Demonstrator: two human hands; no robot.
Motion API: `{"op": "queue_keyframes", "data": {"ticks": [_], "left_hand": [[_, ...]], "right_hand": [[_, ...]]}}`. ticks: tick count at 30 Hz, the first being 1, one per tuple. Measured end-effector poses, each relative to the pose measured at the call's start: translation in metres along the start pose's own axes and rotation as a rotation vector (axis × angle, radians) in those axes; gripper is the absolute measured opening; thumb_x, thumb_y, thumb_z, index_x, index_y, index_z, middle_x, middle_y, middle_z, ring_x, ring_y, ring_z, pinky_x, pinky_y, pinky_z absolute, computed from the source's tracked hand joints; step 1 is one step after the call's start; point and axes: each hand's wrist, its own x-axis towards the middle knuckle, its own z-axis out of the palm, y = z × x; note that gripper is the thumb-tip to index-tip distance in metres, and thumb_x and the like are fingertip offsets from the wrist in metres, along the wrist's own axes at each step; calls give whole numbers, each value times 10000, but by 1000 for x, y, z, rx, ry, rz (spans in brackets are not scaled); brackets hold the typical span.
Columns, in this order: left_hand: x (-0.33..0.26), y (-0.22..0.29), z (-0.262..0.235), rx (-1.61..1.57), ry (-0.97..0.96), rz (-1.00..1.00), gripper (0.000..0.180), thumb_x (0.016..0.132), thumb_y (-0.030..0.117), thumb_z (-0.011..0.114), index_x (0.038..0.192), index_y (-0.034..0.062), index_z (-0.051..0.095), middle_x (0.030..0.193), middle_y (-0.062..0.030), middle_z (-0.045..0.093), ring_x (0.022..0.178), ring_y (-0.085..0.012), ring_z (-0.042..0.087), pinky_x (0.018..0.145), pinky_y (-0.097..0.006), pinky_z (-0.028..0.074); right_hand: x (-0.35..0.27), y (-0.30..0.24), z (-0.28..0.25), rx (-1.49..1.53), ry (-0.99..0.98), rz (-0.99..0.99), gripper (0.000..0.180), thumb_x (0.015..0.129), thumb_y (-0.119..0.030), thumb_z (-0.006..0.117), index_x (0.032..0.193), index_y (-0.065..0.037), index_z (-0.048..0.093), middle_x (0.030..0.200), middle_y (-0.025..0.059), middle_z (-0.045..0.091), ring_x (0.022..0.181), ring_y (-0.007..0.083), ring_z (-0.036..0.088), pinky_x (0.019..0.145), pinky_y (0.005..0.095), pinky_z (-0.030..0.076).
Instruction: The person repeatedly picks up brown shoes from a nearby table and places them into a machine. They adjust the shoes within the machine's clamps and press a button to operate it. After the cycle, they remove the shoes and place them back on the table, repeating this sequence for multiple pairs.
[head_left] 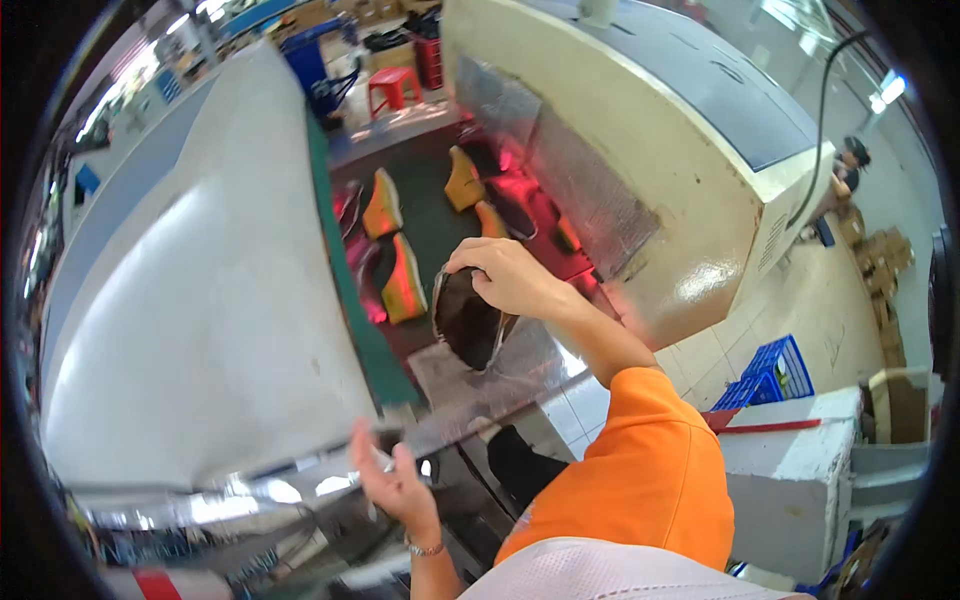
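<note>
My right hand is closed on the top edge of a dark brown piece with a pale rim, which looks like a shoe upper. It hangs over the metal plate at the near end of a conveyor belt. At the lower left, my left hand is raised with its fingers apart, holding nothing and slightly blurred. On the belt stand several yellow-orange wedge-shaped shoe soles, in two rows. Dark shoe pieces lie beside them under red light.
A large pale machine hood flanks the belt on the left, with a cream machine housing opposite. A red stool stands beyond the belt. To the right are a blue crate, a white cabinet, cardboard boxes and another person.
</note>
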Motion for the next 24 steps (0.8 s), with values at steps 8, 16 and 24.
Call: {"op": "queue_keyframes", "data": {"ticks": [8,16,24], "left_hand": [[-124,23,-67,-1648,-372,-1057,567,923,421,309,1294,-8,315,1202,-197,489,1067,-310,525,874,-428,454],[-193,67,-155,-1819,239,-509,537,897,411,399,1264,19,390,1322,-148,390,1235,-290,343,1047,-458,204],[-268,107,-236,-1089,269,-321,418,903,313,457,1201,19,451,1169,-106,534,1088,-208,508,941,-371,381]], "right_hand": [[-69,-164,-22,313,-123,-323,312,632,119,451,883,25,610,914,137,617,839,274,602,730,302,466],[-119,-208,-11,928,-625,-1337,194,786,-95,483,782,-40,668,890,117,654,861,255,582,721,354,396],[-176,-190,121,1149,-1241,-408,174,814,-110,554,939,-26,642,1054,114,602,1047,223,520,936,362,356]]}}
